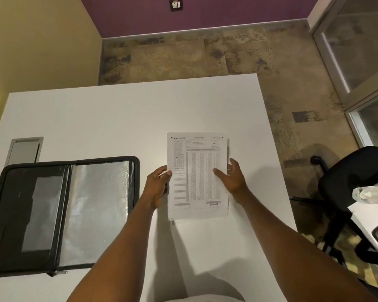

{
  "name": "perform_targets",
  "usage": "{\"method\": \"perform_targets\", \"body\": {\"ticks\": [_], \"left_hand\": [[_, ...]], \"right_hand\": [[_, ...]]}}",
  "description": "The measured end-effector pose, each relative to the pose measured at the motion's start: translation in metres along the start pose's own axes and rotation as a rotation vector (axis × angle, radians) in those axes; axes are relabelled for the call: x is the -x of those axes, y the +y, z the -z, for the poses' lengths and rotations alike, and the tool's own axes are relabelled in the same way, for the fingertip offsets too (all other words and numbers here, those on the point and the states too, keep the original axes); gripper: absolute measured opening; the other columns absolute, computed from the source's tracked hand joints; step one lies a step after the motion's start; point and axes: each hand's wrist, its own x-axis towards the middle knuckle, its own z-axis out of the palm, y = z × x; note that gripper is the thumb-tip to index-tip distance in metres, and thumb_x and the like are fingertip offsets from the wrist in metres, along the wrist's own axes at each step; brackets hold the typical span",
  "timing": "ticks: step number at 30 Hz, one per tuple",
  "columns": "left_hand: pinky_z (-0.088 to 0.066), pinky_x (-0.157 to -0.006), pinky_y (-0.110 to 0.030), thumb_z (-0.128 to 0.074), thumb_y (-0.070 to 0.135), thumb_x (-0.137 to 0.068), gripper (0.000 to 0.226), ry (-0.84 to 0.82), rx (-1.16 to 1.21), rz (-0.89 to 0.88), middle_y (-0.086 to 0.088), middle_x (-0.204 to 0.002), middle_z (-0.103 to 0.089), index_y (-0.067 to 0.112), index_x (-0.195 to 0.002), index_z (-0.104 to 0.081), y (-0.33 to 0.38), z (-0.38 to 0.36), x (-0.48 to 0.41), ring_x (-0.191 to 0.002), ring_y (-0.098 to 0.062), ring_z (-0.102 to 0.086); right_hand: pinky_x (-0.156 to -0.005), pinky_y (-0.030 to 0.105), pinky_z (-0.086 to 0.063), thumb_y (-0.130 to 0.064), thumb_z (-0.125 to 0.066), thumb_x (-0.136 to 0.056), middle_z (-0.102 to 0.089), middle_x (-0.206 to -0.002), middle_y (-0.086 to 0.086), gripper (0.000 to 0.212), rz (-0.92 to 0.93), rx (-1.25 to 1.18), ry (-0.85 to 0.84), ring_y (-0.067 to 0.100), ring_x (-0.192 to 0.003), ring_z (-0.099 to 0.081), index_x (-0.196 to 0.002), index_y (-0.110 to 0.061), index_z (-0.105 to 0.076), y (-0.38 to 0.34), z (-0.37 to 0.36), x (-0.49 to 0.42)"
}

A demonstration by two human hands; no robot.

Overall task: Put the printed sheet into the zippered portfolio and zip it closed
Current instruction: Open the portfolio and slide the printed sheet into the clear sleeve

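The left hand [158,182] pinches the printed sheet [198,177] at its left edge; the right hand [232,177] rests spread on it. The open portfolio [61,212] lies at nine o'clock, nearer the left hand.

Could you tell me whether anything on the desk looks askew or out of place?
Nothing looks damaged or spilled. The portfolio lies open and slightly skewed, overhanging the table's left edge. More sheet edges peek out beneath the printed sheet, so it seems to be a slightly uneven stack.
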Motion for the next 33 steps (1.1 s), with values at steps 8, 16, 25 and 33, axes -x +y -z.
{"method": "perform_targets", "body": {"ticks": [8, 16, 25, 33], "left_hand": [[-0.06, -0.077, -0.028, -0.067, 0.02, -0.101, 0.029, -0.227, 0.073, -0.071, -0.006, -0.117, -0.076, 0.017, -0.129, -0.07, 0.015, 0.028, 0.021, -0.093, -0.017, -0.071], [-0.057, -0.102, -0.03, -0.078, 0.024, -0.091, 0.049, -0.371, 0.026, -0.206, -0.012, -0.137, -0.07, 0.01, -0.137, -0.066, 0.033, 0.022, 0.04, -0.127, -0.025, -0.068], [-0.06, -0.088, -0.025, -0.081, 0.012, -0.091, 0.032, -0.271, 0.038, -0.362, -0.008, -0.123, -0.077, 0.03, -0.117, -0.078, 0.014, 0.009, 0.057, -0.116, -0.023, -0.073], [-0.061, -0.096, -0.038, -0.083, 0.023, -0.09, 0.044, -0.25, -0.075, -0.34, -0.005, -0.126, -0.075, 0.025, -0.132, -0.068, 0.006, -0.001, 0.055, -0.118, -0.023, -0.072]], "right_hand": [[-0.105, 0.042, -0.054, -0.021, -0.078, -0.092, -0.073, -0.13, -0.002, 0.043, -0.041, -0.234, -0.365, 0.018, -0.119, -0.07, -0.134, -0.021, -0.067, -0.019, 0.005, 0.02], [-0.089, 0.036, -0.062, -0.026, -0.077, -0.092, -0.078, -0.116, -0.007, 0.027, 0.096, -0.21, -0.155, 0.013, -0.105, -0.075, -0.116, -0.035, -0.07, -0.026, -0.015, 0.057], [-0.063, 0.01, -0.057, -0.015, -0.086, -0.083, -0.077, -0.085, -0.028, 0.027, 0.059, -0.316, -0.038, -0.006, -0.082, -0.074, -0.095, -0.028, -0.066, -0.019, -0.02, 0.077], [-0.07, 0.016, -0.06, -0.013, -0.085, -0.084, -0.078, -0.091, -0.025, 0.028, 0.047, -0.279, -0.044, -0.005, -0.087, -0.074, -0.098, -0.031, -0.068, -0.014, -0.02, 0.075]]}}
